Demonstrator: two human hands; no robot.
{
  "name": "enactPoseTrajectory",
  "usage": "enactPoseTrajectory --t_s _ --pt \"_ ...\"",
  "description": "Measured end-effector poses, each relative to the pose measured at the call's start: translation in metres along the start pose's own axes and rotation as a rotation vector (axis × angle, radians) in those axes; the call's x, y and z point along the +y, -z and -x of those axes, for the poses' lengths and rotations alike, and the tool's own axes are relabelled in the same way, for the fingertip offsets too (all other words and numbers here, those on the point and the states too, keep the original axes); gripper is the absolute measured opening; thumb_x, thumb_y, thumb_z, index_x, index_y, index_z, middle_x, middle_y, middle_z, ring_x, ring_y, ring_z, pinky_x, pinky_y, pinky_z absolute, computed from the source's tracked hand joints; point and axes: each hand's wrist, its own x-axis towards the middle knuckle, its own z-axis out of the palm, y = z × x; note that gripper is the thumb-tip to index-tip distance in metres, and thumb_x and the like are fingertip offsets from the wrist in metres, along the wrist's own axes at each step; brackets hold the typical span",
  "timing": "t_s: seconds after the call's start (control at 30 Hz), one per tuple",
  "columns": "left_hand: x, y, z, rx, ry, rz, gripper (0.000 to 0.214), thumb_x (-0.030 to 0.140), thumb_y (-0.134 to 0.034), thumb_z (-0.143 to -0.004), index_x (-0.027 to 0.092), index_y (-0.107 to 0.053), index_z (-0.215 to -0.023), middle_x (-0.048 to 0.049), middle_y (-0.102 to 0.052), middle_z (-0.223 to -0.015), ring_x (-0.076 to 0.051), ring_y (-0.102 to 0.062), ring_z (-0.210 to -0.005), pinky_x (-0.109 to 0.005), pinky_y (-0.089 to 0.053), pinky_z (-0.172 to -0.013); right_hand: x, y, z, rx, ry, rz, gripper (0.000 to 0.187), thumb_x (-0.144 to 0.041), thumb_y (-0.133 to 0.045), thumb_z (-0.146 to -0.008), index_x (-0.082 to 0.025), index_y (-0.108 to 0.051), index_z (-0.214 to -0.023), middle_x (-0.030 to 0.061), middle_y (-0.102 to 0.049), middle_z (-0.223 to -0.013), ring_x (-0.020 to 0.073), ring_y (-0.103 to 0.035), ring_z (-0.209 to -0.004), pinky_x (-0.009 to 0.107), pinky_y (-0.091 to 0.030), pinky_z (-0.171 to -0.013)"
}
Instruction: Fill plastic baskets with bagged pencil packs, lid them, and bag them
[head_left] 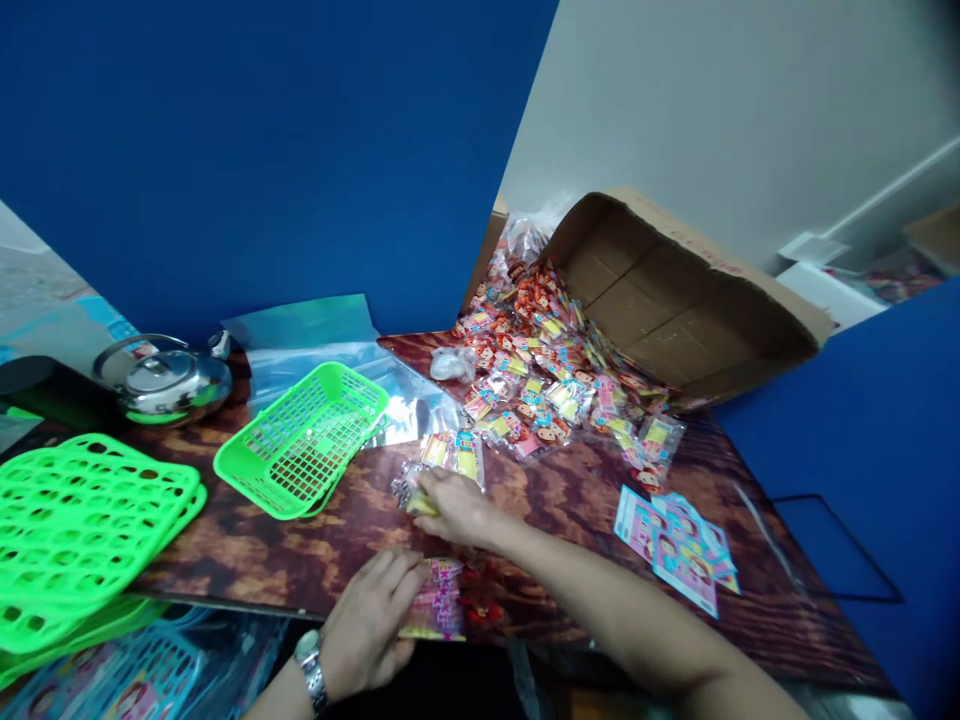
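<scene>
At the table's front edge my left hand, with a watch on the wrist, is closed over the left side of a pink and yellow printed packet. My right hand reaches out in front of it, fingers pinched on a small yellow packet; the fingers hide part of it. Touching that spot lies a shiny clear plastic piece, too small to make out. Just behind my right hand are clear packets with yellow and blue contents.
A green basket stands left of centre, with stacked green perforated pieces and a metal kettle farther left. An open cardboard box lies tipped at the back right, packets spilling from it. Printed cards lie right.
</scene>
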Motion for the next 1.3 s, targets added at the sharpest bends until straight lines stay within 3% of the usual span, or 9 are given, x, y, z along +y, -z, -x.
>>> enactPoseTrajectory --t_s 0.17,0.37,0.47,0.63,0.8,0.87,1.03,1.13,1.3 --pt "0.000 -0.006 0.008 0.042 -0.017 -0.003 0.077 0.013 -0.049 -0.055 0.018 -0.035 -0.131 -0.0112 -0.050 -0.128 -0.027 -0.046 -0.116 -0.044 -0.038 -0.101 0.010 -0.005 0.003 -0.067 0.188 -0.021 0.041 -0.038 -0.066 -0.073 -0.016 -0.053 -0.106 0.0086 -0.062 -0.101 0.0226 -0.060 -0.084 0.029 -0.043 -0.069" --pt "0.000 -0.008 0.009 0.027 -0.008 0.015 0.080 0.011 -0.049 -0.052 0.019 -0.031 -0.131 -0.0106 -0.050 -0.126 -0.027 -0.047 -0.112 -0.045 -0.039 -0.099 0.052 0.019 0.003 0.055 -0.014 -0.109 0.034 -0.042 -0.066 -0.075 -0.016 -0.056 -0.095 0.0076 -0.060 -0.097 0.0195 -0.056 -0.084 0.027 -0.042 -0.071" --pt "0.001 -0.004 0.006 0.019 -0.012 0.002 0.077 0.011 -0.049 -0.054 0.017 -0.034 -0.129 -0.0117 -0.050 -0.124 -0.027 -0.047 -0.111 -0.044 -0.040 -0.099 0.039 0.017 -0.002 0.059 -0.007 -0.102 0.036 -0.045 -0.061 -0.078 -0.017 -0.055 -0.098 0.0076 -0.060 -0.097 0.0209 -0.056 -0.087 0.029 -0.043 -0.074" --pt "0.002 -0.003 0.005 0.045 -0.015 -0.044 0.072 0.013 -0.051 -0.057 0.014 -0.036 -0.128 -0.0132 -0.052 -0.124 -0.028 -0.048 -0.111 -0.046 -0.040 -0.098 -0.010 -0.009 -0.014 0.050 0.038 0.086 0.045 -0.044 -0.064 -0.072 -0.016 -0.054 -0.106 0.0162 -0.050 -0.122 0.0315 -0.048 -0.110 0.041 -0.043 -0.083" --pt "-0.001 -0.009 0.011 0.197 -0.012 -0.068 0.068 0.013 -0.050 -0.065 0.009 -0.032 -0.131 -0.0166 -0.054 -0.119 -0.028 -0.050 -0.108 -0.045 -0.043 -0.094 -0.027 -0.014 -0.008 0.061 -0.020 0.210 0.038 -0.039 -0.060 -0.079 -0.016 -0.052 -0.108 0.0148 -0.059 -0.103 0.0283 -0.056 -0.093 0.043 -0.042 -0.081" --pt "-0.002 -0.009 0.011 0.219 -0.031 -0.069 0.064 0.014 -0.051 -0.065 0.010 -0.037 -0.128 -0.0170 -0.052 -0.121 -0.029 -0.047 -0.113 -0.047 -0.042 -0.096 -0.028 -0.007 -0.003 0.078 0.016 0.224 0.047 -0.038 -0.059 -0.081 -0.018 -0.046 -0.121 0.0130 -0.061 -0.100 0.0275 -0.057 -0.093 0.042 -0.041 -0.081" --pt "0.004 -0.005 0.010 0.331 0.027 -0.079 0.056 0.013 -0.056 -0.062 0.015 -0.050 -0.118 -0.0183 -0.013 -0.148 -0.042 -0.014 -0.135 -0.060 -0.029 -0.102 -0.025 0.006 0.002 0.048 0.109 0.255 0.077 -0.041 -0.058 -0.083 -0.024 -0.015 -0.145 0.0153 -0.059 -0.109 0.0307 -0.055 -0.098 0.044 -0.041 -0.080" --pt "0.011 -0.001 0.009 0.357 0.093 -0.046 0.056 0.008 -0.057 -0.061 0.018 -0.053 -0.116 -0.0147 0.013 -0.152 -0.047 0.002 -0.136 -0.066 -0.025 -0.101 -0.015 0.008 0.007 0.015 0.206 0.159 0.087 -0.042 -0.065 -0.077 -0.018 -0.015 -0.146 0.0167 -0.056 -0.117 0.0307 -0.054 -0.104 0.042 -0.042 -0.083" --pt "0.013 0.001 0.008 0.330 0.120 0.035 0.056 0.006 -0.059 -0.061 0.018 -0.054 -0.116 -0.0128 0.020 -0.152 -0.047 0.006 -0.137 -0.065 -0.022 -0.102 0.006 0.009 0.023 -0.020 0.280 0.036 0.072 -0.037 -0.063 -0.080 -0.016 -0.030 -0.140 0.0155 -0.058 -0.114 0.0267 -0.057 -0.101 0.036 -0.044 -0.083"
